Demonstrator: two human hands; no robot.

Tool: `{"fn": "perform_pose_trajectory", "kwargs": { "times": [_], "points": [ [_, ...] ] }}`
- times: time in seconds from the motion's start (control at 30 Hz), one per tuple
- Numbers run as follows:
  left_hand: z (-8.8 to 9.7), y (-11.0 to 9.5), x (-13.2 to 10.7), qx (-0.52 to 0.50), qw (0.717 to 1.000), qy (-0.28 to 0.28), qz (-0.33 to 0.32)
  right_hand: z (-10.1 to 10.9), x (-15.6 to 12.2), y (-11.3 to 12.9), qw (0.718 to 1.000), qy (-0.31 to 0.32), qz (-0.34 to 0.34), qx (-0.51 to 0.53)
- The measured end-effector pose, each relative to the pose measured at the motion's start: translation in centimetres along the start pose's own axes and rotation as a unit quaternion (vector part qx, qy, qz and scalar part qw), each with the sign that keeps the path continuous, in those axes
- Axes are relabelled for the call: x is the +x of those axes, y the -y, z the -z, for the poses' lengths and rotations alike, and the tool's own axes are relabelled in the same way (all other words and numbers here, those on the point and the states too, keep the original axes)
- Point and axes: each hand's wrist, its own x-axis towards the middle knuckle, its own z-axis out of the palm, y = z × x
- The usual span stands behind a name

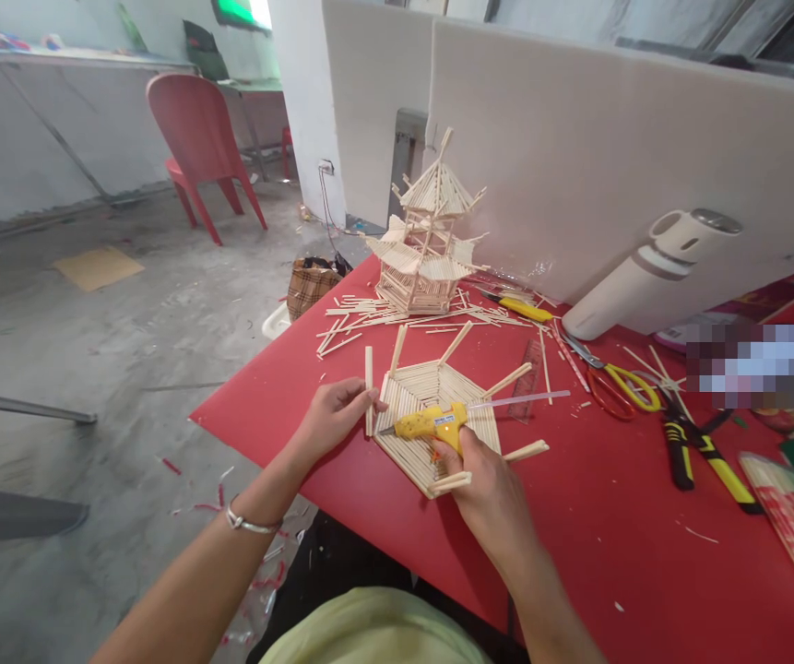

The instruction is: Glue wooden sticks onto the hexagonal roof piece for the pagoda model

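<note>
A yellow hot glue gun (428,423) is gripped in my right hand (483,480), with a clear glue stick (527,398) poking out of its back. Its nozzle points left, close to the edge of a hexagonal panel (410,461) built from thin wooden sticks. Paired sticks jut outward from several of the panel's corners. My left hand (341,410) pinches a short wooden strip (369,369) upright at the panel's left corner, near the nozzle. Whether glue is coming out is too small to tell.
Behind the panel stands a pagoda model (431,249) of sticks, with loose sticks (348,323) around its base. To the right lie a yellow cutter (525,308), scissors (618,383), pliers (705,452), a clear ruler (527,383) and a white flask (635,277). The red table's (244,415) edge runs along the left.
</note>
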Motion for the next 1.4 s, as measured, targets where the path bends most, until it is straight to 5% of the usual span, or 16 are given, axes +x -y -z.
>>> {"fn": "perform_pose_trajectory", "kwargs": {
  "times": [1.4],
  "points": [
    [-0.18, 0.34, 0.10, 0.028, 1.000, -0.012, 0.007, -0.79, 0.25, -0.15, 0.999, -0.035, -0.001, -0.022]
  ]
}}
